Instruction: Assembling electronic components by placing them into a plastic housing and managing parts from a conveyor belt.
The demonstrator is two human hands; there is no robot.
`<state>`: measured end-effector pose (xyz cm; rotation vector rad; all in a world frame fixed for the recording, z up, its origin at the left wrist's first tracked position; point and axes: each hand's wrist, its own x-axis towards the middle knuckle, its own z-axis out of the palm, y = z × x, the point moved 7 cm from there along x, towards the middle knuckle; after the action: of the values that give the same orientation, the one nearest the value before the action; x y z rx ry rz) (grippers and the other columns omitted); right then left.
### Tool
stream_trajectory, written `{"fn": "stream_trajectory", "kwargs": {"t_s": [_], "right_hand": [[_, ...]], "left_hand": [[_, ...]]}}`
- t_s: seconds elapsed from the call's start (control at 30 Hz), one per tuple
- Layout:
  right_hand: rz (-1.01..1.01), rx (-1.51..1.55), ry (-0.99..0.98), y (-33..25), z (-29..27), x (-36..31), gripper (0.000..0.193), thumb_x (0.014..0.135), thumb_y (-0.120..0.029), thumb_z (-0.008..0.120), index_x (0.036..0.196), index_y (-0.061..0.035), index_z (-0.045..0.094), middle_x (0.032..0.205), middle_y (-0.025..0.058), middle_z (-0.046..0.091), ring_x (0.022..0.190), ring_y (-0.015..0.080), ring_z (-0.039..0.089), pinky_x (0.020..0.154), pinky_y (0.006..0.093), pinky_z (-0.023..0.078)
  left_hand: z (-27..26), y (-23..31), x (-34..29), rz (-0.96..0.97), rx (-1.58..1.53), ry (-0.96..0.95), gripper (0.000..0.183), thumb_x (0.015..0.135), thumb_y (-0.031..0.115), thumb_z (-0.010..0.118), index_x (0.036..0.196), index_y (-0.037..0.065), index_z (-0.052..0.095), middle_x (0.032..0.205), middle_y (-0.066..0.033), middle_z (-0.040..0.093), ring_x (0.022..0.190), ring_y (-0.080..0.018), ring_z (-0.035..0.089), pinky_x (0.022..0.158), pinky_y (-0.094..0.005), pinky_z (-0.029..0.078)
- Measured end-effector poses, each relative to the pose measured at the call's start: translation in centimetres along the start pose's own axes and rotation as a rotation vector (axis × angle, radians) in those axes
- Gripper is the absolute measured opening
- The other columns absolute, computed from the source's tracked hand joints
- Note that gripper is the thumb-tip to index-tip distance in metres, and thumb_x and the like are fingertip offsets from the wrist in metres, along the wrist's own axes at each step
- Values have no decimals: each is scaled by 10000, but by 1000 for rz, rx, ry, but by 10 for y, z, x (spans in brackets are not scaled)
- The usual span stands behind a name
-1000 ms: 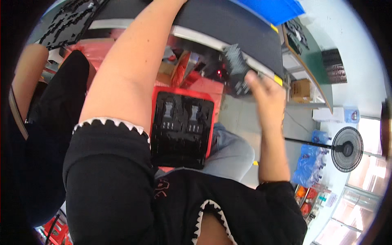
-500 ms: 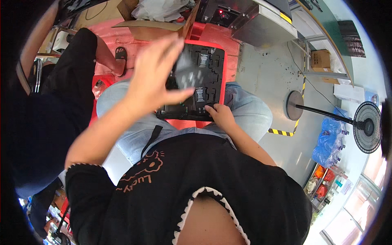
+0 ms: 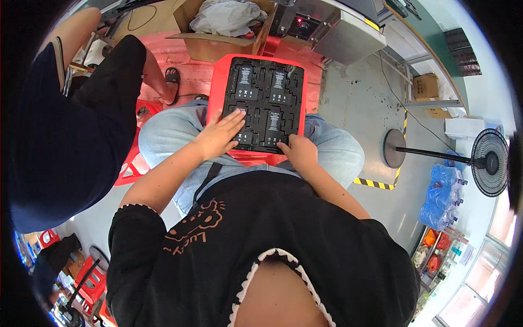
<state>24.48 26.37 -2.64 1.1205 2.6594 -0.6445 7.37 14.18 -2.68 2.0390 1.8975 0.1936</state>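
Observation:
A black moulded tray (image 3: 295,101) lies on a red stool (image 3: 216,90) between my knees. Flat black batteries with white print sit in its recesses, among them a far-left battery (image 3: 247,82), a far-right battery (image 3: 279,84) and a near-right battery (image 3: 274,124). My left hand (image 3: 219,134) rests with outstretched fingers on the near-left battery (image 3: 243,138), partly covering it. At the tray's near-right corner, my right hand (image 3: 302,153) grips the edge, its fingertips beside the near-right battery.
Beyond the stool stands an open cardboard box (image 3: 212,46) with clear plastic bags. A metal machine (image 3: 348,35) with a red light is at the far right. Another person (image 3: 60,147) sits close on my left. A black fan (image 3: 488,165) stands to the right.
My left hand, blurred above the tray with a dark flat piece beneath it, has come down and nearer onto the near-left battery. The far-left battery now shows uncovered. My right hand stays at the corner.

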Motion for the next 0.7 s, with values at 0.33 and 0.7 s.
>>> {"fn": "stream_trajectory", "kwargs": {"t_s": [0.33, 0.7], "right_hand": [[-328, -94, -192, 3, 24, -21, 631, 790, -264, 620, 1349, -77, 394, 858, 139, 628, 773, 320, 640, 657, 429, 522], [-319, -27, -243, 9, 35, -22, 700, 806, -280, 641, 1402, -101, 321, 922, 190, 636, 809, 374, 625, 693, 452, 495]], "left_hand": [[-116, -18, 38, -256, -443, 690, 378, 871, 264, 574, 1083, -48, 559, 1063, -206, 606, 1062, -370, 559, 933, -378, 429], [-230, -158, 116, -383, -1978, 1315, 505, 920, 347, 550, 1261, 2, 409, 1236, -215, 470, 1108, -321, 486, 881, -405, 482]]}}
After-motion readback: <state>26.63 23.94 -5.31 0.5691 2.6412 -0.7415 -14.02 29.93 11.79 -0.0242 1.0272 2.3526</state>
